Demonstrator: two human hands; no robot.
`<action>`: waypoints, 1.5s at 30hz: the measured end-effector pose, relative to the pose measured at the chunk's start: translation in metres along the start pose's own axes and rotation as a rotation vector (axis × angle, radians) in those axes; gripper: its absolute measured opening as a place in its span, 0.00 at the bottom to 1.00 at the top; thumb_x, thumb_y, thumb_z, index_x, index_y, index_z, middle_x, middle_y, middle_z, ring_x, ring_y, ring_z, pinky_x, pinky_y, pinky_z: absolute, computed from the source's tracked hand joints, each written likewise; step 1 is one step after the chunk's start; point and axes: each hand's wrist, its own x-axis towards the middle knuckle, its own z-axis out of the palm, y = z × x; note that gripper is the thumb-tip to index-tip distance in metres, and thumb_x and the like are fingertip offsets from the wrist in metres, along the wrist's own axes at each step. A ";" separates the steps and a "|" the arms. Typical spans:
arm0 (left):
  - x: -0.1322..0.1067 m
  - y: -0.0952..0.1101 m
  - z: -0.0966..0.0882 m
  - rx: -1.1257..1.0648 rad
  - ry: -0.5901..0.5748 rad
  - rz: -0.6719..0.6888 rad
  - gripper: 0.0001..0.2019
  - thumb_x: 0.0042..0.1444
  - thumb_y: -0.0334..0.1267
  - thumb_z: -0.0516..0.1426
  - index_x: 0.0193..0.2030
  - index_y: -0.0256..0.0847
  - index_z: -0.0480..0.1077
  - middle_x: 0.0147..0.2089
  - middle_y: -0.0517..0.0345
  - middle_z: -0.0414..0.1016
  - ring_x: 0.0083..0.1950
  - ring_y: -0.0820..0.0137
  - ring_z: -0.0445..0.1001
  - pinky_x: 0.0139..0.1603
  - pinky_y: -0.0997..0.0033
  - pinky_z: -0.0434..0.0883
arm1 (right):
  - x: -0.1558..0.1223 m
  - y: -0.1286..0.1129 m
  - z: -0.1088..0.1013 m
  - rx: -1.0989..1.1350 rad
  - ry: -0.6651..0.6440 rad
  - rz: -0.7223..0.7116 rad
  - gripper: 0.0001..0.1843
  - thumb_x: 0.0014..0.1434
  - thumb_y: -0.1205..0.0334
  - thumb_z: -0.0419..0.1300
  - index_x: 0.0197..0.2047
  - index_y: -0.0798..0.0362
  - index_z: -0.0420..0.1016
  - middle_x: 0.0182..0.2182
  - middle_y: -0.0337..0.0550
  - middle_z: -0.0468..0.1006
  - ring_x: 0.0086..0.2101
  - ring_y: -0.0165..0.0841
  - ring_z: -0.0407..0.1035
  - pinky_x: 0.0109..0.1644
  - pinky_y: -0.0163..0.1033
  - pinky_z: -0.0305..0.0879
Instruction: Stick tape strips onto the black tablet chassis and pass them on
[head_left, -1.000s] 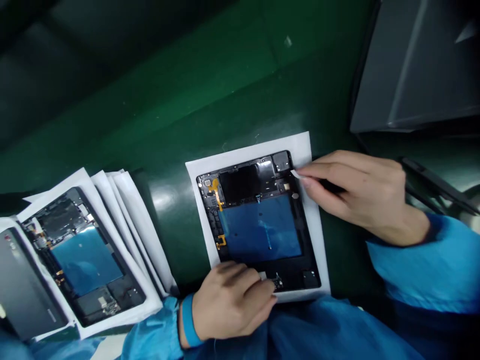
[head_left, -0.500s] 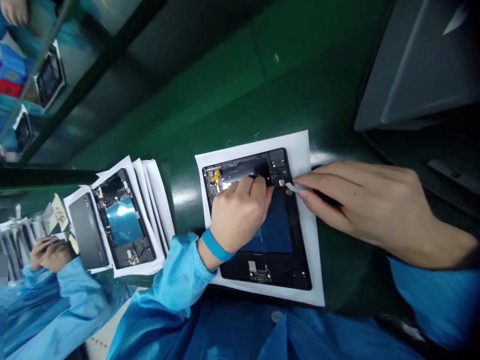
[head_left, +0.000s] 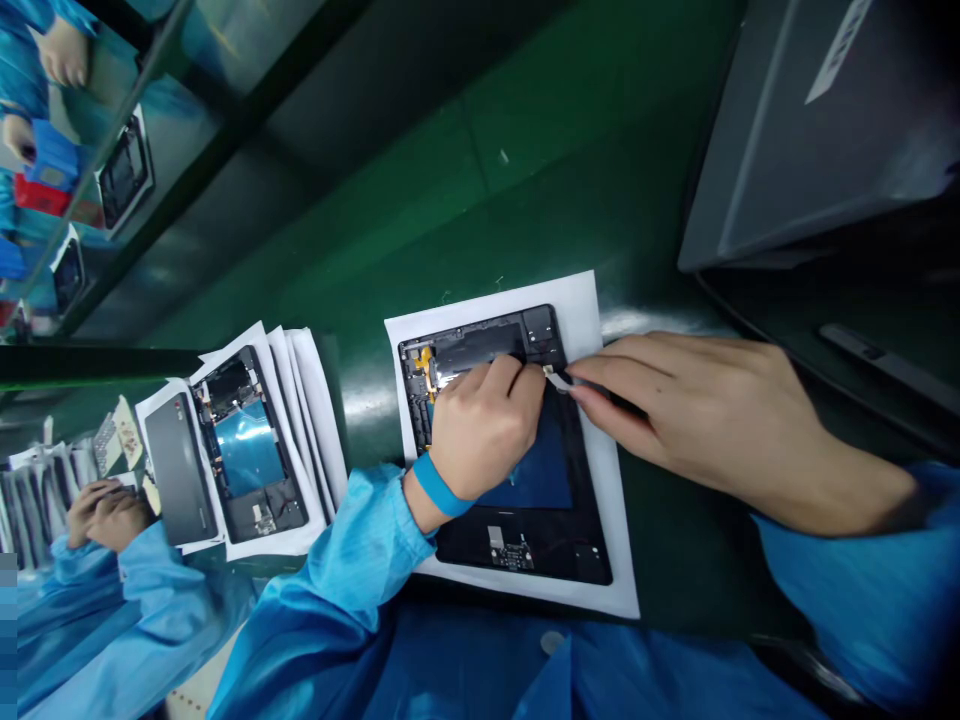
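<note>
Green glossy counter (head_left: 525, 170) carries white paper sheet (head_left: 611, 560) under open black tablet chassis (head_left: 465, 545) at frame centre, stack of white paper sheets (head_left: 315, 420) at 9 o'clock. Left hand (head_left: 484, 430), from 6 o'clock, steadies chassis, fingers (head_left: 510, 385) curled against it, any grip hidden. Right hand (head_left: 712, 430), from 3 o'clock, pinches slim black tool (head_left: 607, 393) bearing small white strip (head_left: 559, 380) at chassis edge.

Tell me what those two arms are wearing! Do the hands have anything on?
The left hand has no glove, and a bright blue wristband circles its wrist. The right hand has no glove either. Both arms wear shiny blue sleeves, the left sleeve and the right sleeve, loose and crinkly.
</note>
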 end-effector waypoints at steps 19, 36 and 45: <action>0.002 -0.008 0.003 -0.232 -0.026 0.014 0.11 0.67 0.33 0.49 0.43 0.37 0.73 0.36 0.55 0.73 0.35 0.69 0.72 0.35 0.68 0.70 | 0.004 0.003 0.010 0.026 -0.147 -0.014 0.18 0.66 0.58 0.55 0.54 0.57 0.73 0.36 0.45 0.77 0.33 0.34 0.68 0.38 0.42 0.61; 0.002 -0.015 0.010 -0.408 0.057 -0.108 0.09 0.66 0.33 0.52 0.38 0.38 0.74 0.36 0.55 0.76 0.38 0.71 0.74 0.40 0.72 0.71 | 0.009 -0.005 0.005 -0.111 -0.178 -0.044 0.17 0.67 0.58 0.52 0.51 0.59 0.76 0.33 0.44 0.76 0.32 0.34 0.67 0.36 0.41 0.58; 0.003 -0.016 0.014 -0.461 0.046 -0.155 0.09 0.65 0.34 0.53 0.38 0.38 0.74 0.34 0.56 0.75 0.37 0.70 0.74 0.39 0.71 0.71 | 0.007 -0.006 0.001 -0.132 -0.210 -0.153 0.19 0.67 0.57 0.54 0.52 0.63 0.74 0.29 0.43 0.73 0.29 0.35 0.62 0.35 0.42 0.54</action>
